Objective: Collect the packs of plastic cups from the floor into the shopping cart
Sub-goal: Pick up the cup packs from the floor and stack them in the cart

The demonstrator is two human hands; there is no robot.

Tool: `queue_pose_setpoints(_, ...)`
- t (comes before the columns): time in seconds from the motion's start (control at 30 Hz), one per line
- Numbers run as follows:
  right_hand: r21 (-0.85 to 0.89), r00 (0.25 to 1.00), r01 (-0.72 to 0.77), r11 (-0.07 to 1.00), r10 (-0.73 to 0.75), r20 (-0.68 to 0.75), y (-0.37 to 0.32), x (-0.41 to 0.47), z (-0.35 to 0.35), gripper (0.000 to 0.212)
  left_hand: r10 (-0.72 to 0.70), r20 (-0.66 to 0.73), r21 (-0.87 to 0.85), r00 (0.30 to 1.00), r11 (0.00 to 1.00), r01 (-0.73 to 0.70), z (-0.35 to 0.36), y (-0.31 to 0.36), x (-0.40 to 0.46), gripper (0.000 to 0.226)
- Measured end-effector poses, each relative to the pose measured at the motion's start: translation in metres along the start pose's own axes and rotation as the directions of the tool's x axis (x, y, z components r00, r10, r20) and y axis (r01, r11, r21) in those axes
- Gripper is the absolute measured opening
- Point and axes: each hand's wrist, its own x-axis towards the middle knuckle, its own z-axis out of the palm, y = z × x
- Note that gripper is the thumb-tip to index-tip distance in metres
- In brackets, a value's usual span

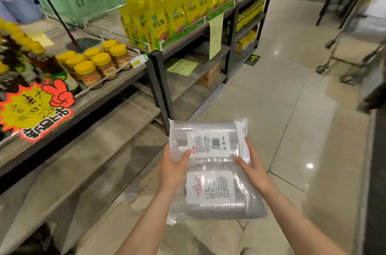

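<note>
Two clear packs of plastic cups are held side by side in front of me above the floor: the far pack (208, 142) and the near pack (213, 192), each with a white label. My left hand (173, 169) grips their left edge, thumb on top of the far pack. My right hand (252, 169) holds the right edge, thumb lying across the top. The shopping cart (355, 46) stands blurred at the upper right, well beyond the packs.
A grey shelf unit (158, 79) runs along my left with yellow-lidded jars (98, 64), yellow pouches (173, 10) and a bright price sign (35, 106). Glossy beige floor tiles (282, 96) stretch ahead to the cart. A dark strip (376, 171) lines the right edge.
</note>
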Motion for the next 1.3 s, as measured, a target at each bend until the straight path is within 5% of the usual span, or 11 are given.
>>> queue_pose_setpoints(0.2,0.029,0.995,-0.01,1.0,0.013,-0.095,0.023,0.013,-0.105,0.078,0.01,0.159,-0.026,0.987,1.0,-0.006,0.11,0.024,0.008,0.104)
queue_pose_setpoints(0.4,0.058,0.978,-0.017,0.998,0.029,-0.205,0.042,0.029,-0.181,0.074,0.127,0.334,-0.031,0.934,0.992,-0.124,0.187,0.058,-0.001,0.098)
queue_pose_setpoints(0.7,0.21,0.907,-0.128,0.969,0.2,-0.37,0.07,0.098,-0.241,0.06,0.149,0.414,0.022,0.898,0.985,-0.173,0.286,0.104,0.061,0.093)
queue_pose_setpoints(0.87,0.219,0.864,-0.128,0.967,0.217,-0.455,0.06,0.169,-0.276,0.039,0.193,0.503,0.035,0.842,0.969,-0.243,0.356,0.146,0.135,0.057)
queue_pose_setpoints(1.07,0.269,0.769,-0.115,0.956,0.257,-0.585,0.034,0.25,-0.319,0.042,0.225,0.615,0.054,0.756,0.944,-0.324,0.439,0.218,0.226,0.08)
queue_pose_setpoints(1.3,0.25,0.731,-0.156,0.956,0.282,-0.622,0.043,0.326,-0.392,0.045,0.196,0.641,0.062,0.742,0.951,-0.304,0.53,0.261,0.27,0.093)
